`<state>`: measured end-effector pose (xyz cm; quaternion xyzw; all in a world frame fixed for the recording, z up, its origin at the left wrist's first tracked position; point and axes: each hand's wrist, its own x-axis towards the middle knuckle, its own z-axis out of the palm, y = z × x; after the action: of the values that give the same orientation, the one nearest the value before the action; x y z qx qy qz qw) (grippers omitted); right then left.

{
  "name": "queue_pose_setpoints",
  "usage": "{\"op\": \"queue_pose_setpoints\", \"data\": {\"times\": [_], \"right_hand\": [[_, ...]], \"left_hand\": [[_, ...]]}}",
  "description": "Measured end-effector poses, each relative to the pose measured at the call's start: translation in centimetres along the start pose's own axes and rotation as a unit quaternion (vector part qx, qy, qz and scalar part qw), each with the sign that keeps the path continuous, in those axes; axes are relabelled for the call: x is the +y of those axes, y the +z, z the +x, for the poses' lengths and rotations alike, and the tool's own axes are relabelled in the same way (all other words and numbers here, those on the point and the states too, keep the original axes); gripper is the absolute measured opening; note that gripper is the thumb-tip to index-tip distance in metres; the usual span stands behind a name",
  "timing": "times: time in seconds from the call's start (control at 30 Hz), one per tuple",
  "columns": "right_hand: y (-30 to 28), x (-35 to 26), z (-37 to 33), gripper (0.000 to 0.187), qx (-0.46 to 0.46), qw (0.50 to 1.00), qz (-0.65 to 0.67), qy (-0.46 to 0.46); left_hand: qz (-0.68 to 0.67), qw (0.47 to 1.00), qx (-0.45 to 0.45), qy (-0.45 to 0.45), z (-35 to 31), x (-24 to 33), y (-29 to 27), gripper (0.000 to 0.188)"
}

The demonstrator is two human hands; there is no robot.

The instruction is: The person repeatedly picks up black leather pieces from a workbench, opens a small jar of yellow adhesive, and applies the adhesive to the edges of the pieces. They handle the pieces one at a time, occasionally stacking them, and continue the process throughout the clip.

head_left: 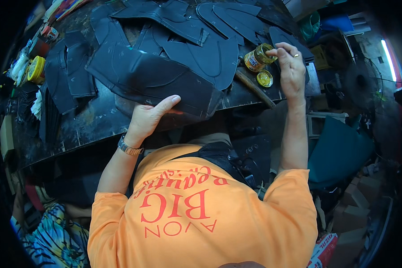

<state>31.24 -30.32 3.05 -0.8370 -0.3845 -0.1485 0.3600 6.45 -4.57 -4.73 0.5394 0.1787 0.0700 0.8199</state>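
from the head view, i see a person in an orange short-sleeved shirt up against the long side of a dark, worn counter. the left hand, with a metal watch at its wrist, is closed on the lower edge of a large black leather-like panel with curved stitching, thumb laid on top and fingers hidden underneath. that panel slants across the middle of the counter, its lower right corner coming out over the front edge.

the right hand is at the mouth of a glass jar with a label and yellowish contents, thumb and fingers drawn close together; i cannot tell whether they pinch anything. just below the jar sits a round yellow-smeared lid, and beside both a wooden stick-like handle runs slantwise to the front edge.

room to move is tight on the far side, where flat black cut pieces overlap behind the panel. more dark pieces lie to the left, short of a round yellow tub near the left end. between them and the front edge, a strip of scuffed counter top shows, giving the left side some space.
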Motion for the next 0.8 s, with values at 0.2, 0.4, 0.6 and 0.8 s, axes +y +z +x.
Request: {"op": "queue_pose_setpoints", "data": {"times": [0.2, 0.4, 0.6, 0.8], "right_hand": [[0.8, 4.3, 1.8, 0.056, -0.076, 0.965, -0.246, -0.05], [0.3, 3.3, 1.9, 0.04, 0.115, 0.984, -0.117, -0.069], [0.8, 0.3, -1.9, 0.025, 0.039, 0.97, -0.234, -0.055], [2.6, -4.3, -4.6, 0.041, 0.002, 0.997, 0.077, -0.018]], "left_hand": [[-0.144, 0.989, -0.011, 0.038, 0.7, -0.6, 1.1, 0.022], [-0.191, 0.981, -0.027, 0.023, 0.8, -0.2, 1.2, 0.023], [-0.201, 0.979, -0.022, 0.026, 1.5, -0.7, 1.3, 0.026], [-0.172, 0.985, 0.005, 0.025, 1.3, -0.8, 2.4, 0.028]]}}
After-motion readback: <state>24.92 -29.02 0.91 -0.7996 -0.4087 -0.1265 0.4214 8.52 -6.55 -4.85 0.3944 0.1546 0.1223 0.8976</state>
